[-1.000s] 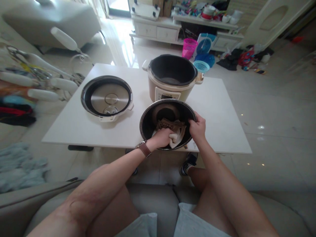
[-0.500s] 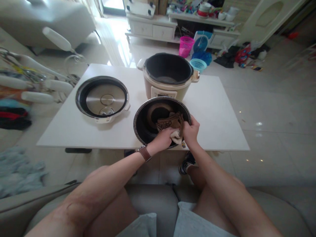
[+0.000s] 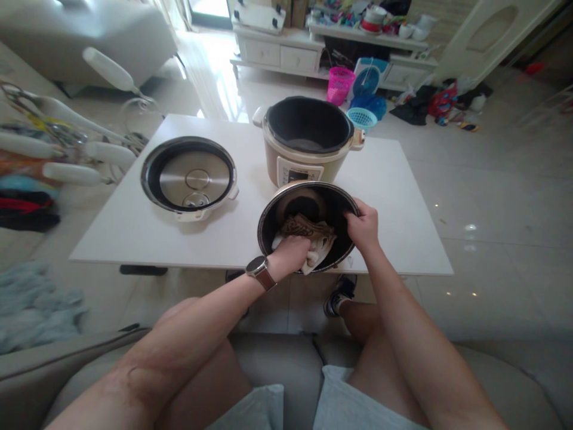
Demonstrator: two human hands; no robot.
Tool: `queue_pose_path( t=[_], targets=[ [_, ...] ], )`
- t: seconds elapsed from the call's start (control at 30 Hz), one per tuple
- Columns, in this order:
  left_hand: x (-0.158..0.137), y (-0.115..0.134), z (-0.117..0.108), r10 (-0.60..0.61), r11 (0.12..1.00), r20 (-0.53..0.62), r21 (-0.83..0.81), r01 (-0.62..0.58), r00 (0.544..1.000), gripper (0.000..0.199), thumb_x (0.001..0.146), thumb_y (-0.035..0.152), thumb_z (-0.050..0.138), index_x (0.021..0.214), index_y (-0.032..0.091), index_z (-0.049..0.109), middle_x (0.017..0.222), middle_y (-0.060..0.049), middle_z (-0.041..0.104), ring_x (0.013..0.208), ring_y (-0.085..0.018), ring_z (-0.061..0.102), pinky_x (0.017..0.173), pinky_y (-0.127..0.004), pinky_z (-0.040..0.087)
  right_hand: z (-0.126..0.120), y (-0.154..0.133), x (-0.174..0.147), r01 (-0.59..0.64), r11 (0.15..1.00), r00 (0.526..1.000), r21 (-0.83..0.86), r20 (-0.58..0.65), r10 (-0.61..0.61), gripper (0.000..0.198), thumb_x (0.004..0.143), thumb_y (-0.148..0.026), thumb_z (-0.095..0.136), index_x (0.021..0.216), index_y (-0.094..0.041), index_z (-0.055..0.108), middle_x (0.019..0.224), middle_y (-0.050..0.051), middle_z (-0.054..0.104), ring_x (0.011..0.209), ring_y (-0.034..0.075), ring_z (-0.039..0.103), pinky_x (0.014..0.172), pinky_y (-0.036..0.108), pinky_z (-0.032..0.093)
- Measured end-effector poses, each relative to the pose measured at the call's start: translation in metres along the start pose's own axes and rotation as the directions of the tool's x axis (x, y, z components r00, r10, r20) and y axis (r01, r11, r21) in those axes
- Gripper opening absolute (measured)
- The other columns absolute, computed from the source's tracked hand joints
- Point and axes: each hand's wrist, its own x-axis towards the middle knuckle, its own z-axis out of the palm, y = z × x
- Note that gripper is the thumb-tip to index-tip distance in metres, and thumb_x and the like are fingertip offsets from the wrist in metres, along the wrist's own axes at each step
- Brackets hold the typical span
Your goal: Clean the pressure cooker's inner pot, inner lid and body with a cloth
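A dark inner pot is tilted toward me at the front edge of the table. My right hand grips its right rim, thumb inside. My left hand, with a watch on the wrist, is closed on a brown and white cloth and presses it inside the pot. Behind the pot stands the beige electric pressure cooker with its dark inside showing. To the left, the cooker's lid lies upside down, its metal underside facing up.
A white table carries these things. Beyond it on the floor are a pink basket, a light blue basket and several bags. White-handled items stand at the left. A grey sofa is beneath me.
The pot has shifted slightly right and turned, with my right hand moving along with it. My left hand and the cloth have moved lower and left within the pot.
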Motion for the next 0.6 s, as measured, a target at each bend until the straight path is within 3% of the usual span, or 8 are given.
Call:
queue_pose_path(
  t=[0.17, 0.33, 0.5, 0.6],
  targets=[
    [-0.005, -0.002, -0.002, 0.024, 0.999, -0.017, -0.025, -0.025, 1.000, 0.047, 0.087, 0.006, 0.055, 0.121, 0.023, 0.082, 0.116, -0.015, 0.081, 0.117, -0.031, 0.075, 0.098, -0.035, 0.054, 0.009, -0.002, -0.006, 0.007, 1.000, 0.999, -0.001, -0.035, -0.007, 0.038, 0.073, -0.022, 0.055, 0.098, -0.021, 0.083, 0.098, 0.003, 0.083, 0.095, 0.026, 0.074, 0.097, 0.042, 0.058],
    [-0.003, -0.007, 0.000, 0.003, 0.973, -0.084, -0.228, -0.022, 0.996, 0.043, 0.082, 0.005, 0.053, 0.101, 0.027, 0.085, 0.105, -0.007, 0.083, 0.109, -0.026, 0.076, 0.095, -0.030, 0.053, 0.024, -0.001, -0.014, -0.017, 1.000, 0.996, 0.013, -0.089, 0.018, 0.034, 0.074, -0.024, 0.055, 0.095, -0.020, 0.082, 0.094, 0.005, 0.081, 0.091, 0.025, 0.072, 0.094, 0.041, 0.058],
    [0.007, -0.002, 0.010, -0.058, 0.815, -0.283, -0.567, -0.119, 0.957, 0.053, 0.076, -0.001, 0.046, 0.110, 0.020, 0.082, 0.117, -0.006, 0.082, 0.113, -0.022, 0.073, 0.101, -0.030, 0.052, 0.043, -0.003, -0.031, -0.094, 0.995, 0.978, 0.044, -0.183, 0.100, 0.028, 0.075, -0.026, 0.053, 0.088, -0.019, 0.077, 0.088, 0.005, 0.078, 0.089, 0.024, 0.069, 0.091, 0.038, 0.056],
    [0.012, 0.003, 0.016, -0.073, 0.721, -0.383, -0.658, -0.216, 0.921, 0.056, 0.076, -0.003, 0.043, 0.114, 0.016, 0.080, 0.118, -0.007, 0.081, 0.111, -0.020, 0.072, 0.102, -0.030, 0.052, 0.053, -0.004, -0.042, -0.141, 0.986, 0.950, 0.084, -0.269, 0.158, 0.025, 0.075, -0.027, 0.053, 0.086, -0.019, 0.075, 0.088, 0.005, 0.077, 0.089, 0.024, 0.067, 0.091, 0.038, 0.056]
  ],
)
